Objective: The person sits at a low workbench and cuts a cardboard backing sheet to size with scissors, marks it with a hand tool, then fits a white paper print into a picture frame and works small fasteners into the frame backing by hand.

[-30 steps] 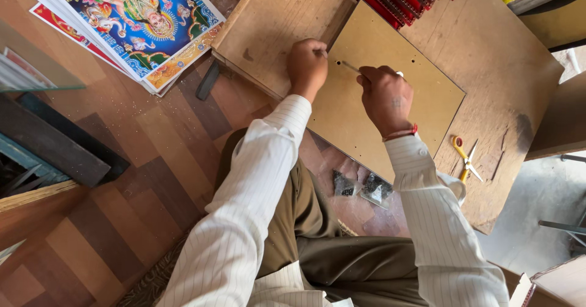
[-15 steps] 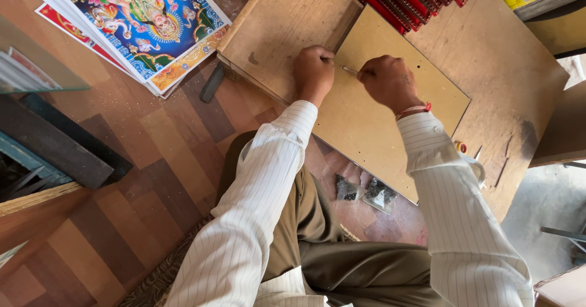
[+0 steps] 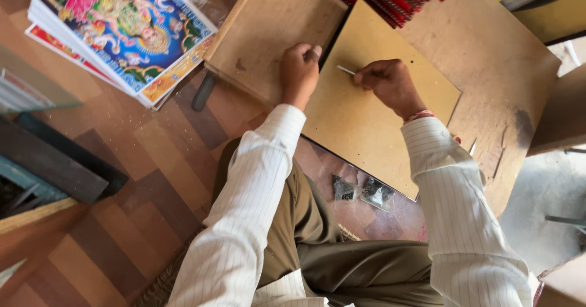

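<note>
board: plain tan hardboard sheet, flat on the wooden counter, probably so it stays steady
left hand: fisted on the board's left edge, looks like it's pinning it down
right hand: closed round a thin pale tool, tip over the board's top
prints: colourful stack, well left of the board

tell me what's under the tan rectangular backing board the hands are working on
The tan rectangular backing board lies on a larger brown wooden work board, which shows beyond its far and right edges. A thin dark edge shows along its near side; whatever lies directly beneath is covered.
</note>
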Tool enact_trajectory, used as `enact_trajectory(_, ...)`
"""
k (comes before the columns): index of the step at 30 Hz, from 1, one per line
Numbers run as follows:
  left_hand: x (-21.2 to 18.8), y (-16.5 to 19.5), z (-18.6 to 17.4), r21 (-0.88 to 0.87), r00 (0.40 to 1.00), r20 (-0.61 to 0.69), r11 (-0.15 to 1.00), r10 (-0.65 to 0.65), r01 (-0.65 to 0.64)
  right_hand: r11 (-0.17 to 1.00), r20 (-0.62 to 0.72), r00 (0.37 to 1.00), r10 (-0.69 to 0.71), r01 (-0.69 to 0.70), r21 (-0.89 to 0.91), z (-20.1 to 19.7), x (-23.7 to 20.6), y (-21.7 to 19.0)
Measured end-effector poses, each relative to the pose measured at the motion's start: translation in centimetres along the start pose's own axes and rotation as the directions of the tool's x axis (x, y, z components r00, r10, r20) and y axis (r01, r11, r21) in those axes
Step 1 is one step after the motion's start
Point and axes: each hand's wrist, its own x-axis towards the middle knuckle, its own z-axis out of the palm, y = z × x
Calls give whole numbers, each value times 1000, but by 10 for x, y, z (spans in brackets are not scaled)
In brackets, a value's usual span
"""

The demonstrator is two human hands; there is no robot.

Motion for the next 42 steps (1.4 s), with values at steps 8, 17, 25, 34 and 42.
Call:
enact_trajectory(8,-10,6,-14,-239,943,295,967,154,-83,723,-117,921,-371,207,-659,-13,-43,-6)
enact_trajectory(17,-12,7,-8,-521,825,544,832,152,190,974,-717,660,225,-127,188,-31,-220,114)
enact_trajectory(25,-10,12,-32,-556,783,608,773,128,306,537,-462,633,621,86,839,8,-293,110)
enact_trajectory(34,-36,24,-33,-730,617,675,245,403,638,191,-533,745,402,501,844,-39,-343,64)
enact_trajectory(42,-30,17,-18,-756,836,544,469,65,456,176,-451,756,475,421,890,-113,-195,-2)
